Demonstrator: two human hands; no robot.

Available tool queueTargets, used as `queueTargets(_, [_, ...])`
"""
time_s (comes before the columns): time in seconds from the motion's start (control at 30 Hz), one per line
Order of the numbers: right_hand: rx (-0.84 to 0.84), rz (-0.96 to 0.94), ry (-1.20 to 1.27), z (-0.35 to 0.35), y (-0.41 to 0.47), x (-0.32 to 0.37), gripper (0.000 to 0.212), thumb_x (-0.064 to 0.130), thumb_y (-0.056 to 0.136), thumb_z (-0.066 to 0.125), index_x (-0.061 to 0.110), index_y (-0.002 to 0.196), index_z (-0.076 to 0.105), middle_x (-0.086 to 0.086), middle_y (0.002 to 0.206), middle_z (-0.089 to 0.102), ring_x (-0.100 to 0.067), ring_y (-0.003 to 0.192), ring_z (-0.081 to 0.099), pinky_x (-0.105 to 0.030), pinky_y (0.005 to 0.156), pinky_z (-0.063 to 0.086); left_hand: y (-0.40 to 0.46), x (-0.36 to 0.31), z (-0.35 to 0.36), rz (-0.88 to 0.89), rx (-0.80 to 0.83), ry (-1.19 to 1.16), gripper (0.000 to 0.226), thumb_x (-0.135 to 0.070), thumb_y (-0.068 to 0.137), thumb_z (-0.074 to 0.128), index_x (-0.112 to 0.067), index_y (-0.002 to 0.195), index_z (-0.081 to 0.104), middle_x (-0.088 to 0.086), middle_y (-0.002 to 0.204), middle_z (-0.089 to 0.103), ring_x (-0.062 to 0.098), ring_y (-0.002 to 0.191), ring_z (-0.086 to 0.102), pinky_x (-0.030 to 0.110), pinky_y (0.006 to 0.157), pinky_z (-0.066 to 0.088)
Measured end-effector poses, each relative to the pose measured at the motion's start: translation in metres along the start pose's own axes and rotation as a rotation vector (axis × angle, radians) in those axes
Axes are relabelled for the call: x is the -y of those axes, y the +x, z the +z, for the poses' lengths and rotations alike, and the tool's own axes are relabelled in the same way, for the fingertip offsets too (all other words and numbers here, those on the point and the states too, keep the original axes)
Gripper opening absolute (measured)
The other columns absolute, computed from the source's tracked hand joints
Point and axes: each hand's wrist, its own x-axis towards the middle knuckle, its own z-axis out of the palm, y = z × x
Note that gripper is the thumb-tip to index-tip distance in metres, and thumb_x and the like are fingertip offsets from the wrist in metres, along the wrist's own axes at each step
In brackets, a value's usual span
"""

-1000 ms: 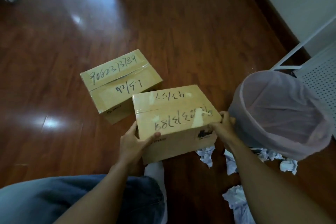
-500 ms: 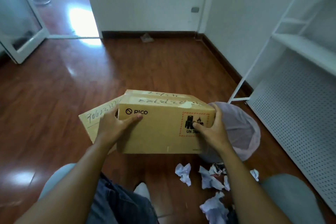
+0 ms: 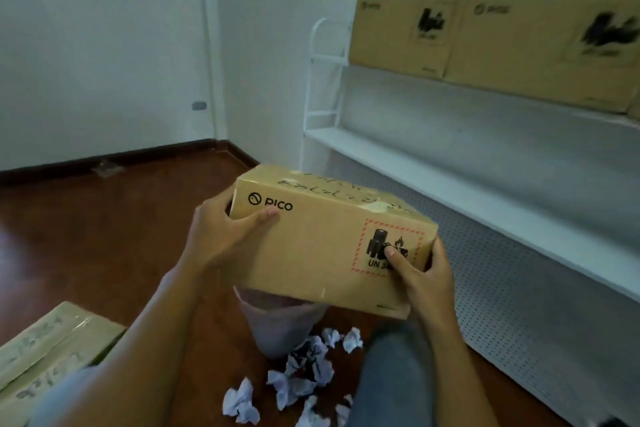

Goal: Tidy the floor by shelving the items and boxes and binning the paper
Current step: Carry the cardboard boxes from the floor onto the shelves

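I hold a brown PICO cardboard box (image 3: 322,253) in the air in front of me, tilted down to the right. My left hand (image 3: 225,236) grips its left end and my right hand (image 3: 420,274) grips its lower right corner over the red hazard label. A second taped cardboard box (image 3: 45,354) lies on the wooden floor at the lower left. Several crumpled paper balls (image 3: 304,371) lie on the floor below the held box. The pink-lined bin (image 3: 277,326) stands right under the box, mostly hidden by it.
A white metal shelf unit (image 3: 433,180) with a perforated back stands to the right. Two large cardboard boxes (image 3: 485,45) fill its upper shelf; the shelf board below them is bare. White walls and a dark skirting board close the corner behind. My knees show at the bottom.
The box has been lifted off the floor, up and to the right toward the shelf. My view swung up from the floor to the shelf. Both hands kept their grip.
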Motion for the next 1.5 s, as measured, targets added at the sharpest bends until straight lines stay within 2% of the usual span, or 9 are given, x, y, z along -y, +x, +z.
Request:
queueTargets(0.1, [-0.119, -0.014, -0.013, -0.059, -0.002, 0.016, 0.074, 0.048, 0.066, 0.083, 0.030, 0.132, 0.054, 0.010, 0.113, 0.070, -0.013, 0.105, 0.068, -0.049, 0.087, 0.060, 0.004, -0.030, 0.047, 0.037, 0.072, -0.078, 0.045, -0.054, 0.071, 0.080, -0.032, 0.109, 0.070, -0.019, 0.092, 0.075, -0.003, 0.081, 0.070, 0.025, 0.069, 0.056])
queueTargets(0.23, [-0.254, -0.097, -0.035, -0.120, -0.007, 0.037, 0.077, 0.045, 0.067, 0.084, 0.032, 0.135, 0.052, 0.007, 0.117, 0.069, -0.016, 0.108, 0.067, -0.048, 0.085, 0.061, 0.010, -0.070, 0.100, 0.050, 0.147, -0.200, 0.037, -0.053, 0.063, 0.079, -0.033, 0.092, 0.070, -0.028, 0.078, 0.072, -0.008, 0.072, 0.068, 0.011, 0.055, 0.049])
queueTargets(0.4, [-0.394, -0.183, -0.050, -0.172, -0.006, 0.048, 0.072, 0.038, 0.069, 0.082, 0.033, 0.135, 0.053, 0.011, 0.116, 0.070, -0.005, 0.103, 0.068, -0.037, 0.081, 0.062, 0.031, -0.097, 0.158, 0.076, 0.261, -0.294, 0.055, -0.058, 0.060, 0.082, -0.026, 0.104, 0.071, -0.007, 0.091, 0.075, 0.014, 0.085, 0.072, 0.039, 0.069, 0.060])
queueTargets(0.53, [-0.503, -0.205, -0.092, -0.204, 0.008, 0.044, 0.071, 0.034, 0.072, 0.082, 0.029, 0.136, 0.053, 0.008, 0.117, 0.069, -0.003, 0.103, 0.067, -0.029, 0.077, 0.062, 0.046, -0.117, 0.210, 0.127, 0.382, -0.324, 0.057, -0.055, 0.065, 0.074, -0.025, 0.113, 0.065, -0.013, 0.095, 0.069, 0.011, 0.090, 0.067, 0.027, 0.065, 0.053])
queueTargets(0.77, [-0.628, -0.169, -0.179, -0.260, 0.046, 0.029, 0.066, 0.033, 0.076, 0.082, 0.044, 0.133, 0.050, 0.015, 0.116, 0.065, -0.006, 0.109, 0.062, -0.040, 0.089, 0.058, 0.078, -0.132, 0.299, 0.165, 0.597, -0.375, 0.039, -0.048, 0.072, 0.075, -0.034, 0.108, 0.064, -0.012, 0.098, 0.073, 0.005, 0.091, 0.069, 0.024, 0.067, 0.055])
queueTargets(1.03, [-0.672, -0.114, -0.243, -0.302, 0.084, -0.007, 0.083, 0.041, 0.072, 0.081, 0.035, 0.145, 0.041, 0.006, 0.125, 0.064, -0.013, 0.116, 0.063, -0.045, 0.091, 0.059, 0.101, -0.129, 0.386, 0.171, 0.682, -0.385, 0.038, -0.045, 0.071, 0.075, -0.035, 0.106, 0.062, -0.013, 0.098, 0.071, 0.003, 0.089, 0.065, 0.023, 0.065, 0.051])
queueTargets(1.27, [-0.670, -0.092, -0.215, -0.311, 0.105, -0.027, 0.081, 0.032, 0.079, 0.079, 0.037, 0.147, 0.036, 0.010, 0.127, 0.062, -0.004, 0.114, 0.061, -0.017, 0.073, 0.059, 0.110, -0.131, 0.418, 0.151, 0.676, -0.377, 0.049, -0.047, 0.068, 0.073, -0.035, 0.112, 0.056, -0.015, 0.098, 0.067, 0.011, 0.094, 0.065, 0.030, 0.070, 0.053])
queueTargets(1.4, [-0.763, -0.089, -0.244, -0.299, 0.107, -0.036, 0.086, 0.038, 0.079, 0.077, 0.045, 0.149, 0.029, 0.010, 0.139, 0.055, -0.009, 0.125, 0.056, -0.034, 0.090, 0.060, 0.102, -0.130, 0.424, 0.176, 0.622, -0.362, 0.085, -0.040, 0.074, 0.072, -0.043, 0.147, 0.028, -0.007, 0.131, 0.057, 0.022, 0.118, 0.057, 0.050, 0.096, 0.051])
queueTargets(1.5, [-0.931, -0.160, -0.420, -0.275, 0.103, -0.047, 0.094, 0.024, 0.090, 0.073, 0.046, 0.156, 0.009, 0.013, 0.163, 0.023, -0.009, 0.147, 0.029, -0.047, 0.114, 0.038, 0.083, -0.120, 0.427, 0.321, 0.521, -0.340, 0.110, -0.032, 0.079, 0.072, -0.046, 0.153, -0.008, -0.009, 0.162, 0.018, 0.018, 0.144, 0.031, 0.055, 0.107, 0.039])
